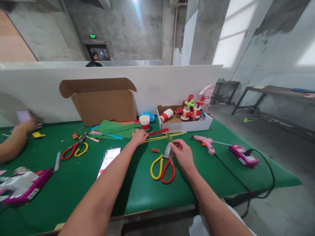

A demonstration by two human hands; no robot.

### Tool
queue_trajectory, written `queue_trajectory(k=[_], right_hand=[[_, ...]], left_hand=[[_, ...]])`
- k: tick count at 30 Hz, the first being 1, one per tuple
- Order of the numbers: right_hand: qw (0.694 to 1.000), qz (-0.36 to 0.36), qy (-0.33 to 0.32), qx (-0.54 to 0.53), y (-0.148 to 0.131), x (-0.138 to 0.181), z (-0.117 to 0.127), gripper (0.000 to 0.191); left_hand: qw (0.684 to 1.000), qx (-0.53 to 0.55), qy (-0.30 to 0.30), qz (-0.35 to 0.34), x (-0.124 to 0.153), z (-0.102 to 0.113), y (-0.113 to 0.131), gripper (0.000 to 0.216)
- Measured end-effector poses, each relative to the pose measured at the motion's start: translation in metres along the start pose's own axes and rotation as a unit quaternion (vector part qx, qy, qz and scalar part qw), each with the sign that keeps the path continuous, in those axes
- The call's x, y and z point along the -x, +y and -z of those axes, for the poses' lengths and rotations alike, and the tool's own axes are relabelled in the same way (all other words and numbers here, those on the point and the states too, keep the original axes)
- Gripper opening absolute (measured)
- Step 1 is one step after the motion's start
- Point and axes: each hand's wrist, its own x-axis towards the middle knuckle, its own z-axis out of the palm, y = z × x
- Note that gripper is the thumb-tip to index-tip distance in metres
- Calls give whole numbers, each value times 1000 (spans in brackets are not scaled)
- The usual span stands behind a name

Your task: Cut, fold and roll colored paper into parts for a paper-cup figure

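Observation:
My right hand (pixel 181 151) is pinched at the lower end of a small yellow-green paper coil (pixel 169 137), which stands up from the fingertips. At the left end of a red paper strip (pixel 158 131), my left hand (pixel 139 136) has its fingers bent and closed on the strip. Thin yellow strips (pixel 176 135) run beneath the red one. Below the hands lie scissors (pixel 165 164) with one yellow and one red handle. A short red coil (pixel 155 150) rests left of their blades.
A white box (pixel 184 125) holds paper-cup figures. A paper cup (pixel 145 122), green sheets (pixel 113 127) and a cardboard box (pixel 104 105) stand behind. A phone (pixel 109 159) and second scissors (pixel 75 150) lie left. At right is a corded glue gun (pixel 205 142). Another person's hand (pixel 28 123) is far left.

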Motion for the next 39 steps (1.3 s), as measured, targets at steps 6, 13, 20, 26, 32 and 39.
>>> queue_trajectory(k=[6, 13, 20, 26, 32, 39], right_hand=[[1000, -2, -10, 20, 1, 1, -5, 45], [1000, -8, -23, 15, 1, 5, -12, 41], [997, -52, -27, -58, 3, 8, -23, 42], [955, -156, -79, -239, -5, 22, -34, 42], [925, -214, -178, -257, -3, 47, -46, 38], [975, -91, -165, -115, -11, 35, -31, 38]], left_hand=[[998, 26, 28, -43, 18, -10, 12, 27], [994, 70, 64, -52, 37, -8, 27, 27], [973, 205, 104, -20, 47, 9, 38, 25], [903, 422, 64, -46, 107, 14, 58, 48], [716, 695, 54, 50, 143, 13, 68, 36], [864, 483, 145, -10, 153, 22, 52, 24]])
